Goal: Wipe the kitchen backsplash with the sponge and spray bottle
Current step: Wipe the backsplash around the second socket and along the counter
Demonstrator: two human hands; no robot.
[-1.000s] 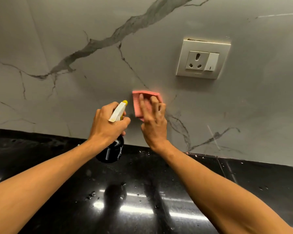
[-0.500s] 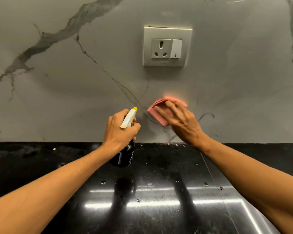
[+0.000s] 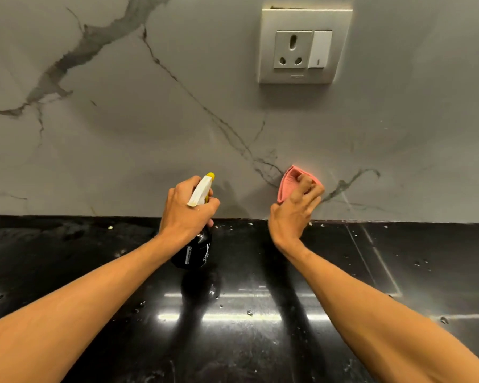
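Head view, grey veined marble backsplash (image 3: 127,139) above glossy black countertop (image 3: 260,341), wall socket (image 3: 304,45) at upper right, black spray bottle (image 3: 195,251) gripped at the neck by left hand (image 3: 187,211), pink sponge (image 3: 288,182) pinched against the backsplash low beneath the socket by curled right hand (image 3: 295,211).

Home kitchen. Grey marble-look backsplash (image 3: 122,150) with dark veins rises straight from the back edge of a glossy black stone countertop (image 3: 260,313) flecked with crumbs and droplets. 1 wall socket with switch (image 3: 304,45) sits on the backsplash, well above the countertop.
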